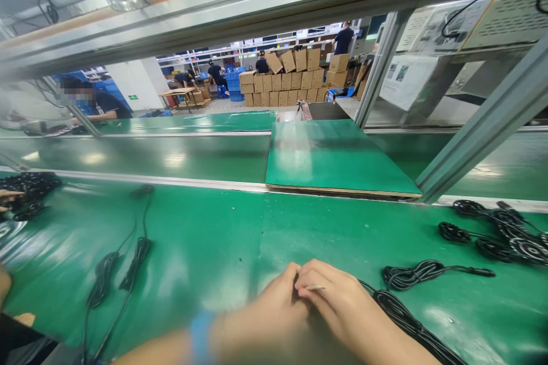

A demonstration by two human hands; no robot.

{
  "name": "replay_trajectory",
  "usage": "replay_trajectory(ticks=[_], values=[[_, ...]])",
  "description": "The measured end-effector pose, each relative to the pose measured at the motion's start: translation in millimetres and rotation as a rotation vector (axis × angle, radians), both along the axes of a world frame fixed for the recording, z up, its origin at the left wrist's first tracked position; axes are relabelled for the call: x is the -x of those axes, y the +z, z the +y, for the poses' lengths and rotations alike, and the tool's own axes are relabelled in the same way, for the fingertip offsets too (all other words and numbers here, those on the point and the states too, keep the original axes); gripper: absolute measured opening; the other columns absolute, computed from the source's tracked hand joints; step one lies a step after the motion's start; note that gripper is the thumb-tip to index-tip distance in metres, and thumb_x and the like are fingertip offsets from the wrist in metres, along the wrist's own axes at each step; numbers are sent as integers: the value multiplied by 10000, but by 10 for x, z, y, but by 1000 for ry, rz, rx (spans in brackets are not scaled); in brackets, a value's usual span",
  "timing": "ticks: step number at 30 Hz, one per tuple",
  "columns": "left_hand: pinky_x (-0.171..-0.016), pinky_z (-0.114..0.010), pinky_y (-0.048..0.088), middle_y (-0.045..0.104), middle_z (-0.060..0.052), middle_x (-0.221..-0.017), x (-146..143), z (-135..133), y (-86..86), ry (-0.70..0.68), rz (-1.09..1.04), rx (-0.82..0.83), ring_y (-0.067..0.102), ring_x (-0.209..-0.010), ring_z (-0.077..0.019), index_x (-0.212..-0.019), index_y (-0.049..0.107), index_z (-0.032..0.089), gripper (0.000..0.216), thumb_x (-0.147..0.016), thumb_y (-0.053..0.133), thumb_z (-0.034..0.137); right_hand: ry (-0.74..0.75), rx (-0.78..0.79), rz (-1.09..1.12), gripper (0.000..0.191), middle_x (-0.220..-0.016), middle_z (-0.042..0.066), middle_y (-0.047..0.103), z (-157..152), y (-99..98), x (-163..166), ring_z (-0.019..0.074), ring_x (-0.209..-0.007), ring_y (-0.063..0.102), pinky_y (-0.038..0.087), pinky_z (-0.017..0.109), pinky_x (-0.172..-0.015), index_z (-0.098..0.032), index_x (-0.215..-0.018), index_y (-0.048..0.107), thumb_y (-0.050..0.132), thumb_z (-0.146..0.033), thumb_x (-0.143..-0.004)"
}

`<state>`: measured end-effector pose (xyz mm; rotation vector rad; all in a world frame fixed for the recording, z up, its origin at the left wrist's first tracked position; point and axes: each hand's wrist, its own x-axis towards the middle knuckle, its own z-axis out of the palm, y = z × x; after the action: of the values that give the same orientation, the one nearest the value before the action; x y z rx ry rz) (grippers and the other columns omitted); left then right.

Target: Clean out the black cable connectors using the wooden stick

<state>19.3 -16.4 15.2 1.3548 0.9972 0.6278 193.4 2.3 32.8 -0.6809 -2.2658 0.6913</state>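
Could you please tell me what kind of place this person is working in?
Most likely a factory assembly line. The hands work at a long green bench strewn with bundled black cables, stacked cardboard boxes stand on the floor behind, and other workers sit at neighbouring stations.

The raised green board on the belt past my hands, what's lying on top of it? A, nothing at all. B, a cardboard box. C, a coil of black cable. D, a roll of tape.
A: the raised green board shows only its bare top in the head view; the black cable bundles lie on the nearer green bench, and the cardboard boxes are stacked far behind.
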Motion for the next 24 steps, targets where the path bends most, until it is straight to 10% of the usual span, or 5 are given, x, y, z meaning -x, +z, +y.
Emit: replay_trajectory(ticks=[24], values=[[-424, -192, 256, 455, 126, -554, -2, 57, 12, 89, -231, 175, 373, -397, -43, -997, 425, 180, 219, -856, 582, 236, -226, 94, 293, 154, -931, 37, 662, -20, -130, -2, 188, -887, 640, 523, 277, -775, -212, -969, 676, 533, -200, -1024]])
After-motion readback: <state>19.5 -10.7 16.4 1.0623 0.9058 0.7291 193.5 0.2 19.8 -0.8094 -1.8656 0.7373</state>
